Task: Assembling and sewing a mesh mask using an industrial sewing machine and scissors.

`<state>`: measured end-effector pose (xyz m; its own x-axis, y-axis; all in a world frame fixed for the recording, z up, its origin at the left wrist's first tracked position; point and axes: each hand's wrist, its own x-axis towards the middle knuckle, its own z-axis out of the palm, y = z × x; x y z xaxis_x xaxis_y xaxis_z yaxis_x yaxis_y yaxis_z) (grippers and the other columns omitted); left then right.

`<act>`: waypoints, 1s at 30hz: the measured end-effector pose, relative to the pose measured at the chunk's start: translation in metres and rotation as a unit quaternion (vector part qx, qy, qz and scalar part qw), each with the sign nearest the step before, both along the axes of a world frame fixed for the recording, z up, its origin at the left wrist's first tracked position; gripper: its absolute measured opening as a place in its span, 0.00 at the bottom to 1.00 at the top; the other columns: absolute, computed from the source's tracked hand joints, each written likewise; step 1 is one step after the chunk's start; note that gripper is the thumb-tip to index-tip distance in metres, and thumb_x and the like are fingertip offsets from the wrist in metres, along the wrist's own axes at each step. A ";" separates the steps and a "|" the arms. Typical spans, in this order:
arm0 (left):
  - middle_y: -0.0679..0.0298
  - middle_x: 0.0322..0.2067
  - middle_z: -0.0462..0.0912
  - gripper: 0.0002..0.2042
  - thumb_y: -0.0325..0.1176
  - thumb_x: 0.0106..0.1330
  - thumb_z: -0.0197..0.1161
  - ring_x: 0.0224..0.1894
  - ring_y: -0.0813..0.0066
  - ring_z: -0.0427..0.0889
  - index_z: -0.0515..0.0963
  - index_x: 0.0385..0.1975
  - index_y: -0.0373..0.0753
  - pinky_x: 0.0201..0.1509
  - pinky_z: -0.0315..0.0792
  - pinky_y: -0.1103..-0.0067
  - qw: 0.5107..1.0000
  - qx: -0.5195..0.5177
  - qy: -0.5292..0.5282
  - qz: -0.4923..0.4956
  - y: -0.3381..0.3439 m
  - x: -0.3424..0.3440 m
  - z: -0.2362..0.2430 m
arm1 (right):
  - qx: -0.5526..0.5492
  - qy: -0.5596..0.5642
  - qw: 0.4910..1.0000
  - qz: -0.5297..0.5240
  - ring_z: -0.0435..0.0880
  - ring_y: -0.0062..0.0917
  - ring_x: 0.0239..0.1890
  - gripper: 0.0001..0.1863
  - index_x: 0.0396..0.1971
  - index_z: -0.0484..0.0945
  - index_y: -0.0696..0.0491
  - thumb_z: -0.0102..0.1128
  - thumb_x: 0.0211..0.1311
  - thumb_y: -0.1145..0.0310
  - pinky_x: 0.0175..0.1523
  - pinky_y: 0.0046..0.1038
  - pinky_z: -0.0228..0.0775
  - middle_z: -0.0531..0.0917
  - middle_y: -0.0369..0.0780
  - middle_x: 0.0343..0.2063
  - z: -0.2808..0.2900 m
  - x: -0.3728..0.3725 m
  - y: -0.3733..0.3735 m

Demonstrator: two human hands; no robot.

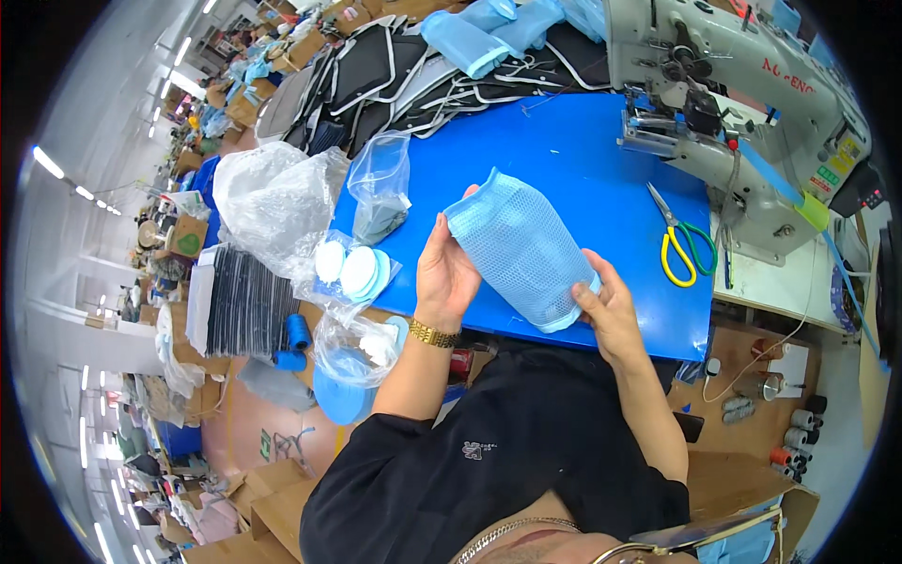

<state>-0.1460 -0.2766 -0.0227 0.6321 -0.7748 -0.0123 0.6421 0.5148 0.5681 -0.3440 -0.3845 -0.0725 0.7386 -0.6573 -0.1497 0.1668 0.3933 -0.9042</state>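
A light blue mesh bag (524, 246) is held up over the blue tabletop (564, 141), tilted with its banded end toward the upper left. My left hand (447, 273) supports that banded end, its fingers partly hidden behind the mesh. At the lower right end, my right hand (609, 305) pinches the bag between thumb and fingers. To the right of the bag lie scissors (678, 240) with one yellow and one green handle, their blades apart.
A sewing machine (733, 113) stands at the right. Black pieces with pale edging (366, 70) and more blue mesh bags (489, 38) are piled at the back. Clear plastic bags (272, 193), white and blue discs (359, 273) and a stack of dark sheets (246, 305) sit at the left.
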 end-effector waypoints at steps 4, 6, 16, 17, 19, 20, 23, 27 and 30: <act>0.55 0.63 0.67 0.19 0.48 0.74 0.46 0.63 0.63 0.68 0.75 0.49 0.40 0.67 0.60 0.64 0.994 0.028 -0.107 0.009 0.003 0.013 -0.016 | -0.050 -0.080 0.994 -0.054 0.81 0.25 0.47 0.30 0.61 0.64 0.61 0.64 0.60 0.73 0.51 0.27 0.75 0.80 0.44 0.47 0.013 -0.006 0.002; 0.57 0.57 0.74 0.19 0.47 0.73 0.50 0.60 0.67 0.72 0.76 0.51 0.38 0.64 0.63 0.71 0.967 0.099 -0.211 0.106 0.008 0.018 -0.017 | -0.085 -0.075 0.992 -0.063 0.81 0.23 0.46 0.28 0.59 0.66 0.60 0.64 0.60 0.74 0.49 0.26 0.75 0.80 0.43 0.46 0.019 -0.011 0.003; 0.70 0.34 0.80 0.10 0.34 0.66 0.64 0.37 0.85 0.74 0.80 0.39 0.33 0.42 0.68 0.86 0.857 0.347 -0.378 0.046 0.006 0.023 -0.036 | -0.147 -0.046 0.987 -0.053 0.78 0.22 0.47 0.26 0.57 0.70 0.58 0.65 0.58 0.76 0.50 0.24 0.72 0.77 0.40 0.46 0.026 -0.012 0.003; 0.71 0.32 0.79 0.09 0.34 0.66 0.64 0.36 0.86 0.73 0.80 0.37 0.34 0.41 0.67 0.87 0.844 0.359 -0.398 0.023 0.011 0.029 -0.040 | -0.179 -0.034 0.982 -0.055 0.77 0.22 0.48 0.26 0.57 0.70 0.58 0.66 0.57 0.76 0.52 0.24 0.71 0.77 0.40 0.47 0.027 -0.013 0.004; 0.74 0.28 0.78 0.07 0.32 0.65 0.64 0.33 0.87 0.72 0.80 0.32 0.35 0.38 0.65 0.86 0.860 0.320 -0.396 0.044 0.015 0.035 -0.048 | -0.183 -0.028 0.982 -0.040 0.76 0.23 0.50 0.27 0.57 0.71 0.58 0.66 0.55 0.78 0.55 0.26 0.70 0.76 0.40 0.49 0.020 -0.013 0.000; 0.74 0.28 0.78 0.06 0.32 0.64 0.65 0.32 0.87 0.72 0.80 0.32 0.35 0.38 0.66 0.85 0.869 0.302 -0.389 0.046 0.018 0.041 -0.045 | -0.189 -0.024 0.981 -0.037 0.76 0.22 0.49 0.26 0.56 0.71 0.59 0.66 0.56 0.78 0.55 0.25 0.70 0.77 0.40 0.48 0.021 -0.014 -0.004; 0.73 0.28 0.79 0.04 0.29 0.63 0.65 0.32 0.86 0.73 0.80 0.31 0.36 0.39 0.67 0.84 0.888 0.276 -0.367 0.025 0.024 0.058 -0.022 | -0.039 -0.096 0.994 -0.026 0.79 0.20 0.45 0.26 0.59 0.67 0.59 0.62 0.59 0.79 0.50 0.22 0.73 0.80 0.39 0.43 0.000 -0.011 -0.015; 0.75 0.26 0.79 0.06 0.34 0.62 0.66 0.27 0.89 0.71 0.81 0.28 0.40 0.29 0.63 0.87 0.858 0.303 -0.404 0.100 -0.006 0.105 0.020 | -0.115 0.014 0.987 -0.112 0.79 0.16 0.35 0.25 0.59 0.67 0.59 0.59 0.62 0.77 0.42 0.18 0.72 0.81 0.36 0.35 -0.025 -0.025 -0.041; 0.77 0.22 0.75 0.09 0.39 0.62 0.66 0.21 0.91 0.67 0.81 0.28 0.40 0.22 0.59 0.88 0.811 0.282 -0.479 0.180 -0.054 0.141 0.070 | -0.143 0.066 0.980 -0.120 0.79 0.16 0.34 0.21 0.56 0.70 0.60 0.60 0.62 0.76 0.41 0.19 0.72 0.82 0.36 0.33 -0.065 -0.039 -0.046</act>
<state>-0.0052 -0.3305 0.0468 0.7445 -0.5804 0.3300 -0.3683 0.0553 0.9281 -0.3828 -0.4303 -0.1377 0.5441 -0.8388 -0.0173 0.0972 0.0835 -0.9918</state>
